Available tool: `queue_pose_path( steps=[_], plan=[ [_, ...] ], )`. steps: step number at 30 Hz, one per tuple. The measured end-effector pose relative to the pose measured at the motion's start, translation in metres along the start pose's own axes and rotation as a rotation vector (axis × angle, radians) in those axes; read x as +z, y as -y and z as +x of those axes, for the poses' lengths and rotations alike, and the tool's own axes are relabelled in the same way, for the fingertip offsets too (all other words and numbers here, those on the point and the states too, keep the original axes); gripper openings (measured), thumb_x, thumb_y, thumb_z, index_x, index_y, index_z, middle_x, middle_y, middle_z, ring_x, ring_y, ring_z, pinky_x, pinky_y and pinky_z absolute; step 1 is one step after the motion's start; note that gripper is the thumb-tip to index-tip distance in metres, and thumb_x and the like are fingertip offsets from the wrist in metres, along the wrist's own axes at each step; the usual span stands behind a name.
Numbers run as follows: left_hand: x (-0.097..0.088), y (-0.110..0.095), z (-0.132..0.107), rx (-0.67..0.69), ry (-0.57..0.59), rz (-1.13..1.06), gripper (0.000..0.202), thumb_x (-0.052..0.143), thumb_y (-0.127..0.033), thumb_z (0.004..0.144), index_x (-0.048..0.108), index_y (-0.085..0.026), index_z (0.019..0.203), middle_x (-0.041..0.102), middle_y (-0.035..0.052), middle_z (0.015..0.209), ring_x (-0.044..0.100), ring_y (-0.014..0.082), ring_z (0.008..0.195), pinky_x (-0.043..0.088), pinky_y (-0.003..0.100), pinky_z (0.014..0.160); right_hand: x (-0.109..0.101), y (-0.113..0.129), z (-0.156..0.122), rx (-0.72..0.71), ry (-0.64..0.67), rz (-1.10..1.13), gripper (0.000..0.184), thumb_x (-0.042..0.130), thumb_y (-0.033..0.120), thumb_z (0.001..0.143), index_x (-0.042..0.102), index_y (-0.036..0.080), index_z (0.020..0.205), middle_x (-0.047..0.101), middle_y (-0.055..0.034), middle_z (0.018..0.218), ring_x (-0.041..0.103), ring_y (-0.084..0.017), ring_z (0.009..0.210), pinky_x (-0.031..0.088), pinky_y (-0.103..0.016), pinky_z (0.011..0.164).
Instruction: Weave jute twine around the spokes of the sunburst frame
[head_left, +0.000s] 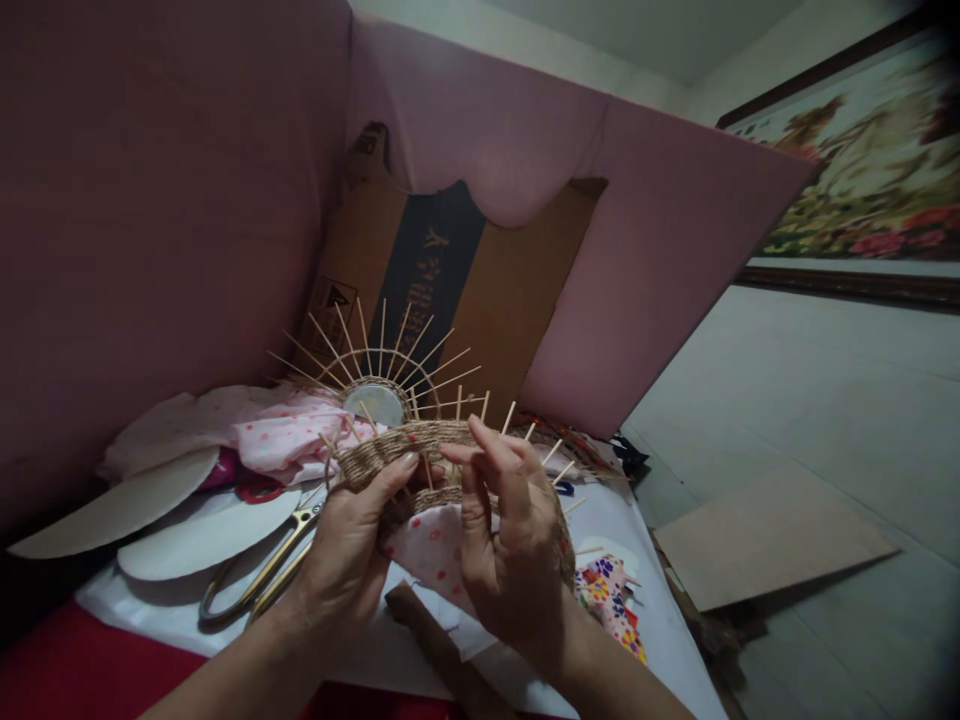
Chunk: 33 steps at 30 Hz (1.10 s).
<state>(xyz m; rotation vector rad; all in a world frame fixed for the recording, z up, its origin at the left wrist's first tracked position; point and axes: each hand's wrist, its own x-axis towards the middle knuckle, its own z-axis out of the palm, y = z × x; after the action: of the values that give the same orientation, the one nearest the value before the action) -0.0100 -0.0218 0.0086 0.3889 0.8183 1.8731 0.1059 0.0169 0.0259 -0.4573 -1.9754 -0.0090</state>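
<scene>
A half-round woven straw piece (367,459) stands in front of me, with thin wooden sticks poking out along its upper edge. White cloth with red dots (431,545) shows in its lower middle. My left hand (356,530) is closed on its left part, thumb on the near face and the other fingers partly hidden behind. My right hand (517,540) is over the right part, fingers apart and bent towards the weave; no object shows between them. Behind it, another piece with a round disc (373,404) and sticks fanning out leans against a cardboard sheet (517,290).
Gold-handled scissors (281,560) and white half-round cut-outs (210,535) lie at left, beside bunched dotted cloth (281,435). A brown strip (442,645) lies in front. Flowered fabric (611,605) is near the table's right edge. Pink panels (600,290) stand behind; a board (772,545) is beyond, right.
</scene>
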Motion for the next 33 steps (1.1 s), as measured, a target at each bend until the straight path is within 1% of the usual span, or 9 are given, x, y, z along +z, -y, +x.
queue_pose_path(
  steps=[5,9,17,24,27,31,33],
  plan=[
    [0.0002,0.0004,0.0014,0.029,0.005,-0.031,0.019,0.071,-0.016,0.071,0.072,-0.013,0.09,0.075,0.0053,0.088,0.068,0.0148,0.076,0.054,0.022,0.07,0.0058,0.0003,-0.0018,-0.04,0.053,-0.009,0.048,0.047,0.01,0.085,0.039,0.014,0.133,0.066,-0.0081,0.107,0.052,-0.022,0.102,0.042,-0.042,0.09],
    [-0.0008,0.0011,0.0013,0.029,0.006,-0.032,0.021,0.073,-0.016,0.069,0.072,-0.013,0.09,0.075,0.0059,0.088,0.068,0.0149,0.075,0.054,0.022,0.07,0.0094,0.0,-0.0023,-0.054,0.043,-0.022,0.051,0.05,0.008,0.084,0.039,0.015,0.133,0.067,-0.0055,0.104,0.05,-0.022,0.102,0.041,-0.041,0.09],
    [0.0005,0.0001,0.0011,0.037,0.002,-0.034,0.023,0.075,-0.015,0.066,0.072,-0.013,0.089,0.075,0.0054,0.088,0.068,0.0144,0.074,0.054,0.021,0.069,0.0083,0.0014,0.0002,-0.042,0.038,-0.038,0.053,0.049,0.009,0.084,0.037,0.019,0.135,0.067,-0.0047,0.106,0.053,-0.021,0.1,0.041,-0.04,0.088],
    [0.0017,0.0,0.0004,0.04,-0.018,-0.049,0.023,0.076,-0.015,0.063,0.073,-0.013,0.086,0.075,0.006,0.087,0.069,0.0156,0.073,0.054,0.022,0.068,0.0097,0.0005,-0.0007,-0.062,0.051,-0.05,0.054,0.048,0.009,0.084,0.035,0.017,0.136,0.068,-0.0038,0.106,0.053,-0.02,0.103,0.041,-0.04,0.091],
    [0.0012,-0.0002,-0.0001,0.038,-0.015,-0.04,0.023,0.076,-0.015,0.063,0.072,-0.013,0.086,0.075,0.0062,0.088,0.068,0.0157,0.074,0.054,0.022,0.068,0.0081,0.0004,-0.0008,0.017,0.06,0.012,0.048,0.047,0.012,0.087,0.038,0.018,0.133,0.067,-0.0049,0.105,0.055,-0.02,0.101,0.042,-0.041,0.09],
    [0.0019,-0.0002,-0.0007,0.027,0.008,-0.016,0.023,0.074,-0.018,0.067,0.072,-0.012,0.09,0.075,0.0068,0.089,0.068,0.0162,0.074,0.054,0.024,0.069,0.0032,0.0009,0.0028,0.241,0.097,0.153,0.039,0.044,0.018,0.09,0.041,0.016,0.129,0.067,-0.0086,0.105,0.059,-0.02,0.1,0.045,-0.041,0.09],
    [0.0032,-0.0001,-0.0009,0.019,0.01,-0.002,0.024,0.073,-0.019,0.068,0.071,-0.012,0.09,0.075,0.007,0.087,0.068,0.0169,0.072,0.054,0.024,0.066,0.0013,0.0007,0.0052,0.323,0.104,0.231,0.036,0.043,0.021,0.092,0.042,0.016,0.128,0.068,-0.009,0.104,0.06,-0.02,0.102,0.046,-0.042,0.091]
  ],
)
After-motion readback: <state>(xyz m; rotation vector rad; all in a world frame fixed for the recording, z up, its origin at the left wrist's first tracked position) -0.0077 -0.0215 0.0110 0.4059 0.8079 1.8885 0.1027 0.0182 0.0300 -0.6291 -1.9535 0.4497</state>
